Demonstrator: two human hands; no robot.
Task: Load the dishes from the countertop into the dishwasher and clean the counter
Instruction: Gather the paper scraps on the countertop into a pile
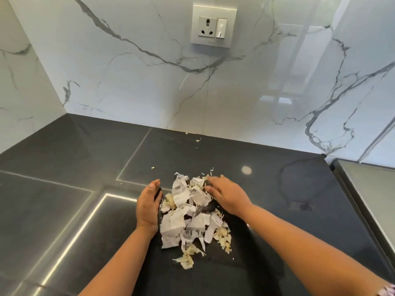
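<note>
A heap of torn white paper scraps and pale vegetable peelings (pixel 190 218) lies on the dark glossy countertop (pixel 74 159). My left hand (pixel 148 207) stands on its edge against the heap's left side, fingers straight and together. My right hand (pixel 226 194) lies flat over the heap's upper right, fingers straight and touching the scraps. Neither hand holds anything. No dishes are in view.
A few small crumbs (pixel 198 140) lie near the back wall. A white marble backsplash with a socket and switch (pixel 213 26) rises behind. At the right edge sits a steel surface (pixel 367 189). A marble side wall closes the left corner.
</note>
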